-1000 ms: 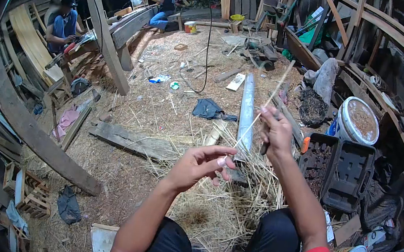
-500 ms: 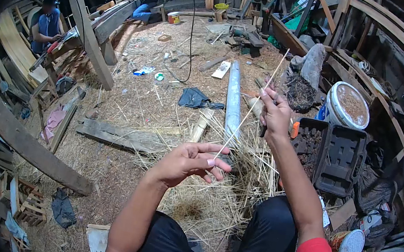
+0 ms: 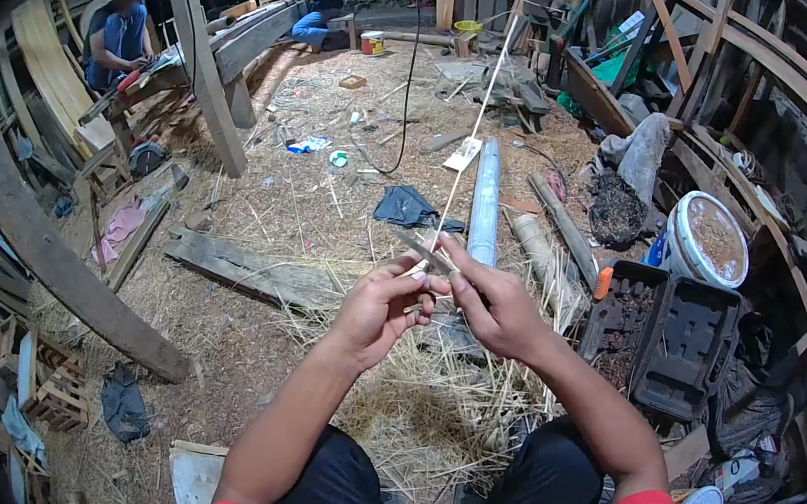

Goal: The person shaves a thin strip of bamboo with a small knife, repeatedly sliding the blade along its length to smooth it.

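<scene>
My left hand (image 3: 371, 314) pinches the lower end of a thin pale strip (image 3: 482, 111), which looks like bamboo. The strip rises away from me, leaning slightly right. Close against it, my right hand (image 3: 502, 310) grips a knife (image 3: 420, 249); its handle is hidden in my fingers. The blade points up and left, crossing the strip just above my left fingertips. Below both hands, a heap of straw-like shavings (image 3: 427, 386) lies between my knees.
An open black tool case (image 3: 690, 338) and a white bucket (image 3: 708, 234) stand at right. A weathered plank (image 3: 260, 273) lies left of the shavings, and a grey pole (image 3: 486, 202) lies ahead. Several people (image 3: 126, 32) work at a bench at the back left.
My right hand has come down and left from higher along the strip to meet my left hand. The knife blade now shows across the strip, which stands more upright.
</scene>
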The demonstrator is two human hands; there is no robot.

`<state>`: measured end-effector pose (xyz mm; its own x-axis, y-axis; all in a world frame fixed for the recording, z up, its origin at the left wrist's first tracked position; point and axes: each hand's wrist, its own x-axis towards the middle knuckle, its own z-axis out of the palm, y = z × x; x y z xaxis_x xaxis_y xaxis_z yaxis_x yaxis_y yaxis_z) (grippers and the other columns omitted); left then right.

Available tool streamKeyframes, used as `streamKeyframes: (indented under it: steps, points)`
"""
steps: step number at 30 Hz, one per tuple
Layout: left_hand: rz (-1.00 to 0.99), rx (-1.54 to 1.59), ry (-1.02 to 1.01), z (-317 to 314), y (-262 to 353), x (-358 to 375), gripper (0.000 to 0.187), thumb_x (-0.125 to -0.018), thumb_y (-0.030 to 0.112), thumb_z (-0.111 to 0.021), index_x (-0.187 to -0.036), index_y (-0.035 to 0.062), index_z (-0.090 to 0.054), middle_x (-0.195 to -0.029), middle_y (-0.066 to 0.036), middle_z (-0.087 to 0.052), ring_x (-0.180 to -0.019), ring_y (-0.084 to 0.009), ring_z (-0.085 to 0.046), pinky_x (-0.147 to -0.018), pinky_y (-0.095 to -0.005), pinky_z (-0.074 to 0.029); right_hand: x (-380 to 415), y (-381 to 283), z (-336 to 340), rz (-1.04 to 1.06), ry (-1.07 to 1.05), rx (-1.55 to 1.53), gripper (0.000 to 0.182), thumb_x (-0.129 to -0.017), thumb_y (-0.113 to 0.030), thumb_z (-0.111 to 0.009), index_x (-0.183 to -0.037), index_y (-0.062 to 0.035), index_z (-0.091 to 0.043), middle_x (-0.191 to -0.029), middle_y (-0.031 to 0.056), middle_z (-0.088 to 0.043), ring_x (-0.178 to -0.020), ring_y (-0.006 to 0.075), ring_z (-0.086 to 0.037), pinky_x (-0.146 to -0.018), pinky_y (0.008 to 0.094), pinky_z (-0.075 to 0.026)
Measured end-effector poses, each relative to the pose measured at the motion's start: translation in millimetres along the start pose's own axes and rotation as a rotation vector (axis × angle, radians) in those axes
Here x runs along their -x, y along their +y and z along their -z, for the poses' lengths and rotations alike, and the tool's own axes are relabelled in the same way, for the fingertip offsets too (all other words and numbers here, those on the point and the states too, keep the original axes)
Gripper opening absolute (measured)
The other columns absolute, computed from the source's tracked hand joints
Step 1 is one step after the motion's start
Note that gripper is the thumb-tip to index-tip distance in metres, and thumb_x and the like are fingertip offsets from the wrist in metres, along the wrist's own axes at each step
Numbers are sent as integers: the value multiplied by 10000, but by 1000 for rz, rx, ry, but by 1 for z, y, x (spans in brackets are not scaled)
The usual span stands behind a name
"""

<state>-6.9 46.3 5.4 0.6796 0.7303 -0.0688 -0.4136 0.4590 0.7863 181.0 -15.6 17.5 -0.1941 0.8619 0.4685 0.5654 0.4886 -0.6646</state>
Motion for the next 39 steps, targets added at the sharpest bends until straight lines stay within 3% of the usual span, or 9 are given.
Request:
streamKeyframes:
  steps: [4, 7, 11, 20, 23, 27, 32, 35, 39]
  points:
    - [11, 153, -111, 0, -5, 4, 447, -951, 80, -501, -1395, 63, -455, -915, -60, -645, -752, -137, -576, -690, -299, -462, 0, 19, -1, 259, -42, 100, 660, -842, -14, -553, -1467, -163, -405, -751, 168, -578, -671, 345, -614, -635, 426, -498]
    - [66, 308, -204, -4, -4, 8, 525, -945, 79, -497, -1454, 75, -370, -820, -48, -589, -753, -156, -550, -690, -320, -441, 4, 10, 3, 204, -112, 138, 661, -822, 71, -553, -1443, -130, -445, -904, 159, -662, -747, 312, -677, -697, 373, -528]
    - [73, 341, -335, -13, -3, 13, 654, -942, 95, -491, -1530, 108, -205, -723, -34, -516, -711, -172, -514, -679, -320, -430, 4, 12, 2, 323, -80, -31, 641, -816, 43, -589, -1424, -123, -472, -835, 134, -644, -691, 297, -654, -655, 387, -515]
    - [42, 313, -457, -24, 1, 19, 654, -963, 98, -375, -1551, 137, -92, -575, 28, -401, -595, -134, -458, -610, -306, -400, 8, 7, 15, 347, -105, 188, 658, -793, 24, -602, -1421, -130, -483, -757, 121, -607, -657, 295, -619, -612, 375, -487]
    - [55, 355, -496, -25, 1, 21, 668, -941, 94, -378, -1551, 139, -109, -546, 32, -383, -574, -140, -460, -611, -314, -406, 7, 1, 18, 316, -62, 209, 644, -814, -21, -602, -1419, -209, -487, -735, 102, -595, -637, 287, -618, -602, 386, -511]
    - [93, 327, -577, -28, 0, 25, 723, -908, 97, -407, -1559, 140, -97, -514, 32, -350, -537, -150, -453, -622, -332, -424, 2, 8, 36, 182, 119, 122, 626, -820, 31, -561, -1410, -167, -497, -863, 162, -663, -726, 271, -667, -695, 356, -529]
    - [173, 226, -569, -36, -1, 30, 743, -891, 100, -400, -1555, 94, -68, -488, 46, -341, -476, -113, -408, -536, -275, -386, -4, 41, 45, -111, 475, -124, 383, -1002, -126, -485, -1382, -113, -535, -887, 26, -675, -608, 42, -450, -568, 223, -421]
    - [224, 153, -533, -33, -4, 26, 695, -922, 106, -397, -1550, 75, -100, -499, 35, -357, -474, -111, -404, -520, -269, -384, -4, 45, 49, -215, 541, -388, 361, -1017, -221, -508, -1330, -52, -571, -843, 1, -642, -601, 30, -443, -540, 219, -388]
    - [187, -88, -364, -37, -9, 23, 619, -967, 109, -387, -1540, 59, -159, -550, 12, -412, -462, -110, -402, -512, -272, -398, -4, 38, 45, -179, 534, -154, 350, -1016, -266, -521, -1239, -21, -636, -733, -33, -616, -560, 9, -409, -489, 214, -302]
